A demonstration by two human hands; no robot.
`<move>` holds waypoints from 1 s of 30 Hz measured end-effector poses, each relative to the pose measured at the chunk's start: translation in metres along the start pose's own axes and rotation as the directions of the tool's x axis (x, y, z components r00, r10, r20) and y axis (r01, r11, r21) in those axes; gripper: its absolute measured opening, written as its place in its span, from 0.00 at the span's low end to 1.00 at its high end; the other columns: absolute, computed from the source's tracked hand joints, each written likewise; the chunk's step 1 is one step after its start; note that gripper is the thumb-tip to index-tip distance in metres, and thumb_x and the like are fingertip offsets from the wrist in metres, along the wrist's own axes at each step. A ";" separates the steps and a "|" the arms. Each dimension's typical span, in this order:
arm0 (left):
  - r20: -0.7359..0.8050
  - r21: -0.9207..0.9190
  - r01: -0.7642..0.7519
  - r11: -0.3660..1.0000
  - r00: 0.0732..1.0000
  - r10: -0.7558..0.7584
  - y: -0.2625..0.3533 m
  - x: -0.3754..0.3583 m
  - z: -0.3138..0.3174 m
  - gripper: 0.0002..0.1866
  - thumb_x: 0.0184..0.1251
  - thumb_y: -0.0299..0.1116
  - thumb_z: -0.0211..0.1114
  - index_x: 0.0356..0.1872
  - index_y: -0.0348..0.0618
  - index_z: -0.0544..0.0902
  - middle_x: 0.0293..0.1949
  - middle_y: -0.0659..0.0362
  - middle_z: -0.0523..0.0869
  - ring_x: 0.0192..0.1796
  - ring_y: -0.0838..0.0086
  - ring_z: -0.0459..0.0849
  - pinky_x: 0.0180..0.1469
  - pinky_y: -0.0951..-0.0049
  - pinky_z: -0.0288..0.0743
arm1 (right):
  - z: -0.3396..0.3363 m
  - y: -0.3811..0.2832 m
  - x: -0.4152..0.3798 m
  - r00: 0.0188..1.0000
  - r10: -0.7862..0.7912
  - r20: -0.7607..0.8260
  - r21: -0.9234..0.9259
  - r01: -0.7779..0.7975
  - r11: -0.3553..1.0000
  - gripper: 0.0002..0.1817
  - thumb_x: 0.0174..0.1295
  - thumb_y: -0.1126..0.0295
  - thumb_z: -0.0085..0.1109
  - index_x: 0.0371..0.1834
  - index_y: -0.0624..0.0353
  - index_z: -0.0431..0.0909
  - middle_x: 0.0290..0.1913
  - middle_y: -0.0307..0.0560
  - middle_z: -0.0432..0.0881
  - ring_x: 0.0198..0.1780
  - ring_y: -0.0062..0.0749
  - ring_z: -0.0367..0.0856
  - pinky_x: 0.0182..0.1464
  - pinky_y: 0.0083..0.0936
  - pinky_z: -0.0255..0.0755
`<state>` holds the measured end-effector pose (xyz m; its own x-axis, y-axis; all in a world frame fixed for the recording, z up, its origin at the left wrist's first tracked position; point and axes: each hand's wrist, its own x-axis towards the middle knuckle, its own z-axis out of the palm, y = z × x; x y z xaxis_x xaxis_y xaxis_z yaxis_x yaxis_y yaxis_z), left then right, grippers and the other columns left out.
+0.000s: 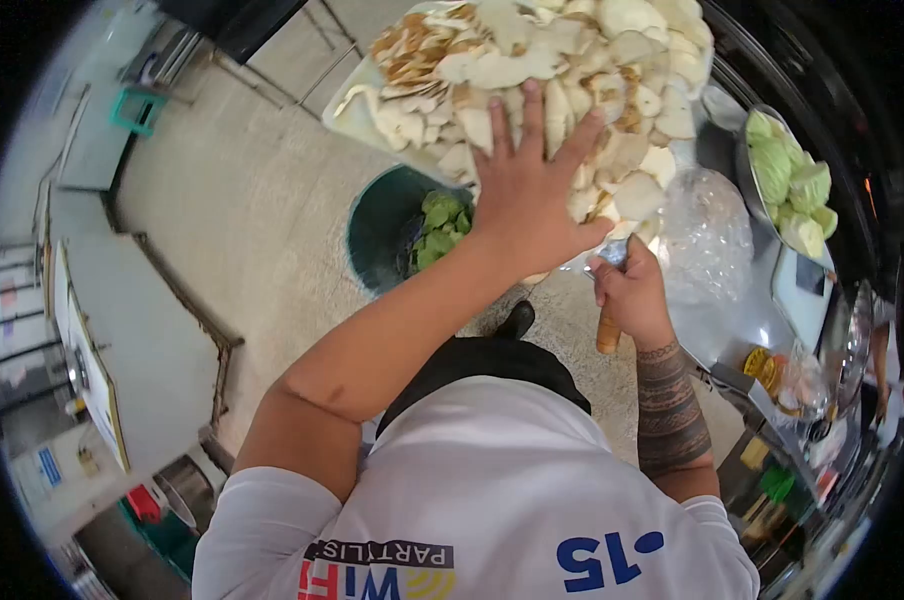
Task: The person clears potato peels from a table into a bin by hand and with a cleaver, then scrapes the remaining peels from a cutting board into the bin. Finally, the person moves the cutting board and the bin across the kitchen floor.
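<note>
A large heap of pale sliced pieces (532, 65), some with brown edges, covers a white board (350, 108) at the top of the view. My left hand (537, 190) lies on the near side of the heap with its fingers spread. Just right of it, my right hand (632, 290) is closed around the wooden handle of a knife (608, 332). The knife's blade is mostly hidden by my hand and the slices. A clear plastic bag (707, 235) rests beside the heap on the right.
Below the board's left side stands a dark green bin (372, 235) with green leaves (440, 225) inside. A metal bowl of cut cabbage (792, 185) is at the right, near a light-coloured board (800, 295). A person's arm (880, 360) shows at the far right.
</note>
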<state>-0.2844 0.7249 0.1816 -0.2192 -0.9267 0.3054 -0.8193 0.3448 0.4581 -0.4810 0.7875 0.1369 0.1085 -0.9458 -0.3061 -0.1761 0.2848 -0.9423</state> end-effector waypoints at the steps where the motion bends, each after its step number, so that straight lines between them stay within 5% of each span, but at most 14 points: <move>1: -0.005 0.027 0.056 0.998 0.998 -0.056 -0.009 -0.016 -0.008 0.63 0.43 0.60 0.83 0.85 0.71 0.59 0.85 0.33 0.44 0.81 0.19 0.46 0.70 0.16 0.56 | 0.013 0.003 0.000 0.998 0.020 0.058 -0.008 -0.019 1.000 0.13 0.71 0.77 0.63 0.56 0.63 0.76 0.30 0.36 0.79 0.22 0.18 0.74 0.24 0.21 0.70; 6: -0.104 0.089 0.238 0.967 0.968 -0.228 -0.063 -0.096 -0.028 0.64 0.42 0.59 0.85 0.85 0.59 0.61 0.84 0.31 0.47 0.82 0.23 0.47 0.79 0.29 0.52 | 0.080 0.001 0.003 0.938 0.123 0.324 -0.040 -0.116 0.992 0.16 0.70 0.76 0.64 0.59 0.63 0.75 0.29 0.36 0.78 0.22 0.18 0.74 0.24 0.22 0.71; 9: -0.147 0.162 0.361 0.918 0.929 -0.340 -0.085 -0.136 -0.031 0.65 0.41 0.58 0.86 0.85 0.58 0.61 0.83 0.30 0.47 0.83 0.26 0.47 0.79 0.30 0.53 | 0.111 0.027 0.013 0.864 0.160 0.478 -0.131 -0.110 0.985 0.19 0.69 0.76 0.64 0.62 0.62 0.75 0.31 0.36 0.78 0.22 0.19 0.75 0.24 0.23 0.72; 12: -0.123 0.164 0.483 0.860 0.875 -0.468 -0.107 -0.166 -0.023 0.65 0.43 0.58 0.86 0.85 0.58 0.60 0.84 0.30 0.46 0.83 0.24 0.47 0.78 0.28 0.54 | 0.140 0.074 0.030 0.812 0.132 0.568 -0.133 -0.068 0.989 0.17 0.67 0.70 0.69 0.55 0.66 0.77 0.29 0.41 0.81 0.23 0.23 0.79 0.25 0.29 0.75; 17: -0.044 0.108 0.595 0.796 0.803 -0.594 -0.173 -0.195 0.038 0.65 0.45 0.58 0.85 0.86 0.58 0.58 0.83 0.30 0.46 0.82 0.23 0.46 0.77 0.27 0.56 | 0.171 0.110 0.067 0.743 0.261 0.617 -0.195 -0.177 0.965 0.13 0.68 0.75 0.65 0.53 0.64 0.77 0.29 0.38 0.79 0.22 0.23 0.76 0.25 0.25 0.73; 19: 0.006 -0.006 0.571 0.821 0.821 -0.571 -0.226 -0.206 0.098 0.61 0.50 0.60 0.82 0.85 0.57 0.59 0.84 0.30 0.44 0.82 0.24 0.46 0.77 0.28 0.56 | 0.182 0.177 0.118 0.736 0.320 0.596 -0.310 -0.157 0.938 0.11 0.66 0.72 0.66 0.46 0.68 0.81 0.29 0.44 0.82 0.25 0.29 0.81 0.28 0.31 0.77; 21: 0.151 -0.014 0.636 0.771 0.764 -0.627 -0.264 -0.211 0.136 0.56 0.57 0.58 0.80 0.85 0.54 0.60 0.83 0.29 0.47 0.83 0.27 0.48 0.80 0.34 0.56 | 0.181 0.183 0.161 0.674 0.392 0.626 -0.684 0.233 0.691 0.09 0.65 0.72 0.63 0.38 0.69 0.84 0.32 0.54 0.85 0.30 0.42 0.86 0.35 0.38 0.81; 24: 0.273 0.101 0.703 0.704 0.661 -0.699 -0.289 -0.216 0.137 0.50 0.65 0.54 0.76 0.84 0.50 0.61 0.83 0.30 0.51 0.83 0.31 0.51 0.81 0.40 0.58 | 0.179 0.215 0.195 0.622 0.518 0.587 -0.753 0.654 0.069 0.11 0.62 0.72 0.59 0.31 0.70 0.86 0.38 0.66 0.88 0.40 0.56 0.90 0.45 0.45 0.84; 27: 0.250 0.049 0.707 0.705 0.675 -0.694 -0.297 -0.210 0.096 0.46 0.68 0.52 0.74 0.82 0.47 0.64 0.83 0.31 0.53 0.83 0.34 0.56 0.80 0.42 0.60 | 0.160 0.179 0.159 0.797 0.316 0.514 -0.858 0.471 0.206 0.11 0.63 0.71 0.61 0.40 0.65 0.89 0.47 0.64 0.89 0.47 0.55 0.91 0.51 0.49 0.85; 28: 0.244 0.056 0.691 0.720 0.690 -0.681 -0.304 -0.220 0.087 0.45 0.68 0.52 0.74 0.82 0.47 0.65 0.83 0.32 0.53 0.83 0.35 0.57 0.80 0.42 0.61 | 0.149 0.201 0.152 0.807 0.187 0.560 -0.818 0.501 0.283 0.11 0.63 0.71 0.58 0.42 0.66 0.87 0.45 0.65 0.89 0.47 0.59 0.90 0.50 0.51 0.84; 30: 0.227 0.075 0.659 0.748 0.719 -0.656 -0.325 -0.237 0.073 0.43 0.68 0.52 0.74 0.80 0.46 0.68 0.83 0.33 0.55 0.82 0.38 0.60 0.79 0.43 0.62 | 0.143 0.142 0.102 0.861 0.089 0.501 -0.811 0.432 0.394 0.11 0.65 0.71 0.56 0.45 0.66 0.83 0.43 0.65 0.88 0.47 0.61 0.89 0.47 0.53 0.83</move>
<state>-0.0048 0.8214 -0.1010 0.2600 -0.9270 -0.2704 -0.7974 -0.3640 0.4814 -0.3556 0.7536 -0.0479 0.5681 -0.7103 -0.4155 -0.8163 -0.4227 -0.3936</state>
